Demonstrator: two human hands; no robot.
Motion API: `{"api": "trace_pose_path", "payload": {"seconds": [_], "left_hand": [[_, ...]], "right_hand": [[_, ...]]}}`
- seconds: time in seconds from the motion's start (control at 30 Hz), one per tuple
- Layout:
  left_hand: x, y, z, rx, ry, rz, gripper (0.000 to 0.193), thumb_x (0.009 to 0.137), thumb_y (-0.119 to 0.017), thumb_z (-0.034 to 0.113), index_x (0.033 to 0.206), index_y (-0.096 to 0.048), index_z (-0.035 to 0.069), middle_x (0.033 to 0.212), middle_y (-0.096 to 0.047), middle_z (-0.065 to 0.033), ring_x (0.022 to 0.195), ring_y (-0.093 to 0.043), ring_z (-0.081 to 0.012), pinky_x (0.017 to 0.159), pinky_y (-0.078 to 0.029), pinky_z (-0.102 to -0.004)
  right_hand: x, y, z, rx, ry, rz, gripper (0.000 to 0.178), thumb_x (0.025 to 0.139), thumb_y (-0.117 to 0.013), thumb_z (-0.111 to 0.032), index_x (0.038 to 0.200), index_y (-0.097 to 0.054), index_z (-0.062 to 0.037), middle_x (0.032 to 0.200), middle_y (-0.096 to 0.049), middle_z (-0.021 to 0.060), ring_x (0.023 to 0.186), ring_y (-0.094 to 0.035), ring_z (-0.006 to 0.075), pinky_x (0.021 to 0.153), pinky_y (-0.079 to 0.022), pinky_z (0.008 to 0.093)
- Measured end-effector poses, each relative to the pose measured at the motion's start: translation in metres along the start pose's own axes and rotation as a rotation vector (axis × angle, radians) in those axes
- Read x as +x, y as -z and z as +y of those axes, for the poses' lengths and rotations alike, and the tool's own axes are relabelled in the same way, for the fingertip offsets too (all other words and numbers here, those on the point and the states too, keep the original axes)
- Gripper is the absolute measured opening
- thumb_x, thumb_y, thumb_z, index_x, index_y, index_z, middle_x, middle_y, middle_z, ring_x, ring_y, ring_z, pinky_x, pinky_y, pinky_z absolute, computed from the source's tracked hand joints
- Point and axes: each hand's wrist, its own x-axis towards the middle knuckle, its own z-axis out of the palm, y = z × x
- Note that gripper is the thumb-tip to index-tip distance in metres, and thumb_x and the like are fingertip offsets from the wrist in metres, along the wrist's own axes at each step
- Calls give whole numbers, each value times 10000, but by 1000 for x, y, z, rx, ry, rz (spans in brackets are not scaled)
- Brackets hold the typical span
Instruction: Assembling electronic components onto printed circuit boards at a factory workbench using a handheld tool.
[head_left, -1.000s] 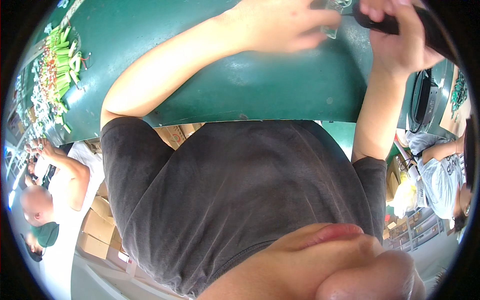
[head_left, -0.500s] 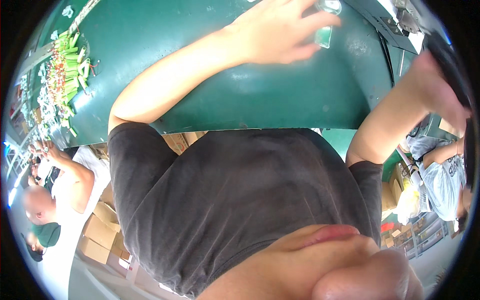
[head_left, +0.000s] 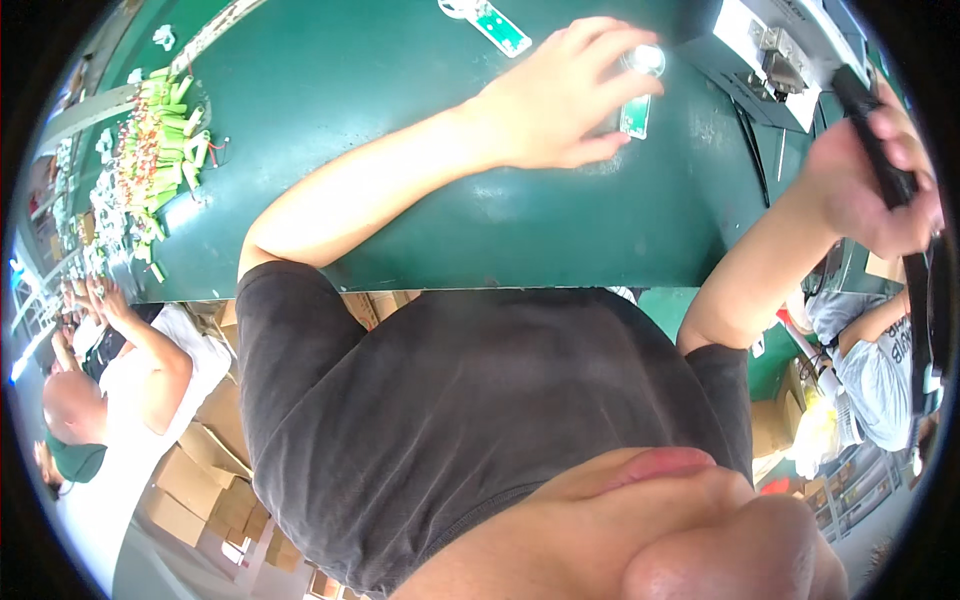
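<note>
Your left grip (head_left: pixel 575 95) at 1 o'clock, fingers spread, open over a clear piece with a green strip (head_left: pixel 635 117). That piece lies on the green bench (head_left: pixel 450 215), also at 1 o'clock, round end toward 12, forefinger crossing it; can't tell whether the fingertips press on it. Your right grip (head_left: pixel 855 190), between 2 and 3 o'clock, closed around a black stick-like tool (head_left: pixel 874 138), raised and well apart from the piece, upper end tilted toward 11. Second similar piece (head_left: pixel 497 28) at 12 o'clock, flat on the bench, just beyond your left forearm. Boxy metal device (head_left: pixel 765 65) between 1 and 2, dark cables just beside it. Pile of green sleeves (head_left: pixel 160 150) at 10 o'clock, with thin wires, well apart from both of your hands. Co-worker in white (head_left: pixel 150 365) between 8 and 9, another in a pale shirt (head_left: pixel 875 375) about 3, cardboard boxes (head_left: pixel 195 475) at 8
</note>
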Motion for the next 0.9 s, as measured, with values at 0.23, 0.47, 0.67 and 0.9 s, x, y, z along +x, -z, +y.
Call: {"api": "trace_pose_path", "payload": {"seconds": [0.23,0.47,0.67,0.9], "left_hand": [[13,12,2,13,33,-42,540,717,-826,245,1207,-651,100,1445,-536,-165,1298,-530,-384,1075,-445,-489],[47,108,-64,481,240,365,552,771,-785,176,1264,-587,26,1282,-597,-214,1219,-566,-397,1038,-454,-479],[-14,174,-207,551,677,230,420,792,-782,224,1157,-666,53,1171,-687,-174,1096,-656,-355,986,-504,-436],[11,154,-209,632,217,95,299,830,-743,197,1090,-691,58,1016,-693,-162,1021,-655,-383,932,-511,-452]], "right_hand": [[-40,-40,0,93,-483,-75,195,909,-597,109,1043,-558,-26,723,-570,113,590,-561,205,577,-543,426],[-66,-74,7,-162,-656,-43,277,895,-705,83,1120,-565,3,684,-624,45,567,-611,132,564,-533,290],[-70,-84,11,-355,-694,-238,534,912,-665,49,1401,-451,31,798,-645,43,688,-630,128,683,-560,307],[-79,-72,14,-155,-557,-260,452,923,-678,-6,1350,-532,19,1017,-679,115,861,-668,155,740,-570,291]]}}
